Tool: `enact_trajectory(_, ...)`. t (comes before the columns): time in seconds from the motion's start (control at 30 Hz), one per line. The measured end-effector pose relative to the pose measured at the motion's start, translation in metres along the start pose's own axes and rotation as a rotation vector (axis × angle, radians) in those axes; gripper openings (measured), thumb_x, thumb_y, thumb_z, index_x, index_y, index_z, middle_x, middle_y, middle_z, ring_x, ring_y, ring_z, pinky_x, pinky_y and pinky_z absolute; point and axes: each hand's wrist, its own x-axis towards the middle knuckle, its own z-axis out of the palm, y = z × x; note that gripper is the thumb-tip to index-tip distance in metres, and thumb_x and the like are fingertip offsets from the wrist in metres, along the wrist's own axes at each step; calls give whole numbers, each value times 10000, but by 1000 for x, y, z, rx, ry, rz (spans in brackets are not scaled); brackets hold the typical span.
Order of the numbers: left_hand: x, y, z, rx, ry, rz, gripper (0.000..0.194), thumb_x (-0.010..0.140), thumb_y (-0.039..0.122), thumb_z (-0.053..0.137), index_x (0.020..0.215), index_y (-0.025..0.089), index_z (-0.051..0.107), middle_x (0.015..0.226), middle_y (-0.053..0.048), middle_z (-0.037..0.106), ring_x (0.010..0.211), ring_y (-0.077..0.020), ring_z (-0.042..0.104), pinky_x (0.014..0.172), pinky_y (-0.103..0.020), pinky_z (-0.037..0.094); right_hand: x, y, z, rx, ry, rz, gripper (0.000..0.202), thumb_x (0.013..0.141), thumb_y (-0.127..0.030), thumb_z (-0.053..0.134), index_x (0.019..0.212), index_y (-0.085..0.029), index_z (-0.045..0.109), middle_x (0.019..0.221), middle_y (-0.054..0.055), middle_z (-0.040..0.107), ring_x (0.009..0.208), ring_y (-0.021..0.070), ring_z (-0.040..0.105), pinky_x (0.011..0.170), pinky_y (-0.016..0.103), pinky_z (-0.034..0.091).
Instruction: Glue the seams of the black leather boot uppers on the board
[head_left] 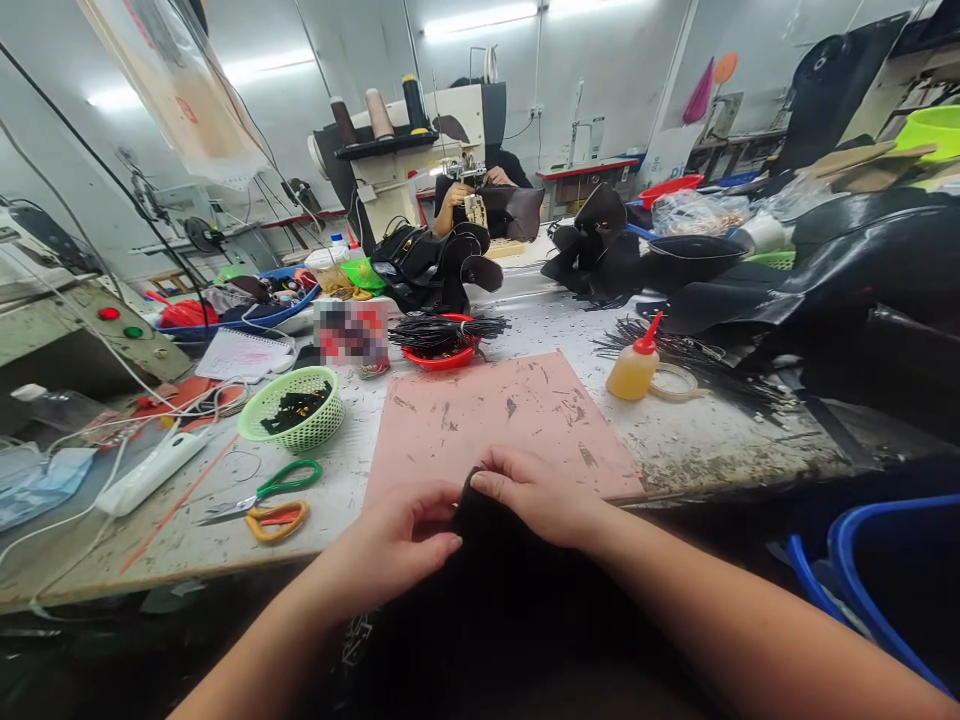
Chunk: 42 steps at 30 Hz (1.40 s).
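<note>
My right hand (536, 492) pinches the top edge of a black piece (484, 515) at the front edge of the table, thumb in front. Just left of it my left hand (409, 535) has its fingers curled and its thumb apart, close to the same black piece; whether it touches the piece is unclear. The lower part of the black piece merges with dark clothing. Behind both hands lies a pink mat (487, 420) with dark marks. Two pairs of scissors, green-handled (289, 480) and orange-handled (276, 520), lie to the left.
A green basket (311, 425) with small black parts stands left. Black strips lie over a red bowl (442, 362) behind the mat. A glue bottle (634, 372) and black leather (847, 290) are right. Farther back, a person's hands (454, 200) work at a sewing machine (405, 170).
</note>
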Motion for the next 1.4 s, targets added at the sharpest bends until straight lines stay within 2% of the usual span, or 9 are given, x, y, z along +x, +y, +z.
enact_trajectory(0.1, -2, 1, 1, 4, 5, 15, 385, 729, 72, 480, 1078, 192, 587, 1117, -25, 620, 1031, -185, 558, 921, -309, 420, -1, 2, 4, -58, 40, -46, 173, 802, -287, 446, 655, -195, 439, 652, -22, 461, 657, 139, 430, 620, 275, 349)
enact_trajectory(0.17, -4, 0, 2, -32, 11, 11, 388, 729, 73, 480, 1083, 190, 584, 1107, -29, 626, 1020, -187, 566, 910, -311, 429, -1, 3, 4, -14, 42, -55, 195, 793, -339, 451, 662, -194, 450, 654, -18, 467, 650, 140, 430, 607, 273, 351)
enact_trajectory(0.3, -6, -5, 2, -126, 53, -36, 366, 720, 115, 510, 1074, 172, 583, 1074, -49, 644, 967, -200, 594, 863, -317, 456, -2, 5, 0, 158, -11, -40, 326, 751, -497, 480, 651, -187, 456, 616, -36, 427, 585, 111, 391, 555, 252, 340)
enact_trajectory(0.37, -7, -8, 2, -149, 73, -54, 351, 710, 134, 528, 1054, 163, 591, 1059, -56, 650, 945, -204, 603, 849, -315, 459, -3, 5, -4, 230, -63, -5, 354, 734, -528, 494, 667, -182, 471, 615, -42, 425, 574, 100, 385, 549, 244, 338)
enact_trajectory(0.53, -8, -12, 2, -180, 89, -75, 311, 697, 145, 554, 1004, 157, 605, 999, -52, 671, 903, -199, 615, 830, -302, 459, -2, 5, -8, 242, -186, -16, 254, 656, -348, 627, 811, -162, 550, 768, -6, 553, 709, 124, 484, 674, 265, 388)
enact_trajectory(0.97, -7, -14, 4, -195, 113, -72, 257, 690, 176, 594, 945, 159, 618, 1024, -64, 657, 910, -209, 610, 827, -309, 462, 0, 3, 1, 192, -87, 31, 118, 685, -254, 594, 731, -178, 516, 675, -32, 523, 629, 109, 460, 587, 243, 372)
enact_trajectory(1.17, -6, -14, 5, -197, 158, -93, 261, 658, 198, 616, 915, 157, 629, 936, -54, 677, 890, -211, 611, 834, -311, 460, 2, 3, -1, 86, -109, -35, 186, 650, -296, 644, 729, -178, 523, 676, -37, 511, 646, 116, 455, 592, 246, 367)
enact_trajectory(1.4, -7, -12, 8, -163, 200, -76, 251, 666, 182, 614, 914, 166, 646, 919, -48, 685, 873, -201, 614, 797, -287, 479, 2, 4, 2, -56, -6, -104, 133, 664, -257, 611, 684, -183, 502, 636, -43, 512, 612, 107, 449, 548, 230, 349)
